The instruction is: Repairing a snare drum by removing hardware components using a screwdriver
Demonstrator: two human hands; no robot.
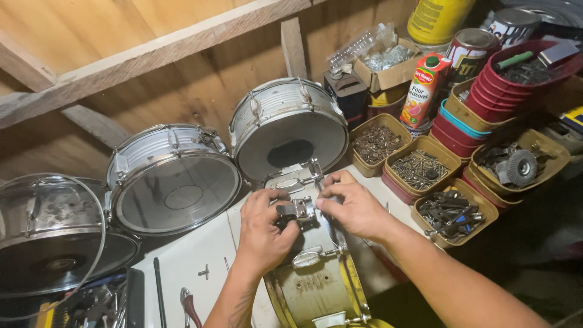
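Down on the white table (194, 255) stands a drum (313, 267) on its side, and two bare hands work at its top. Both arms come up from the bottom of the picture and meet over the drum.

The left hand (264, 228) is bent at the wrist, with its back facing up. Its fingers (267, 195) curl in, and the thumb presses on a small metal clamp (294, 209) on the drum's side. The fingers are closed around that clamp.

The right hand (352, 206) comes in from the right, its arm slanting across the table's edge. Its fingers (331, 182) are bent and pinch the other side of the same clamp and the shiny metal rim just above it. Both hands touch the clamp, very close to each other.

Behind the hands, three more silver drums (173, 179) lean on a wooden wall (182, 61). To the right sit tan tubs (419, 167) full of screws and bolts, and a stack of red tubs (516, 82). A red juice box (425, 88) stands behind them. On the table near the left arm lie pliers (189, 307) with red grips and a thin black rod (159, 291).
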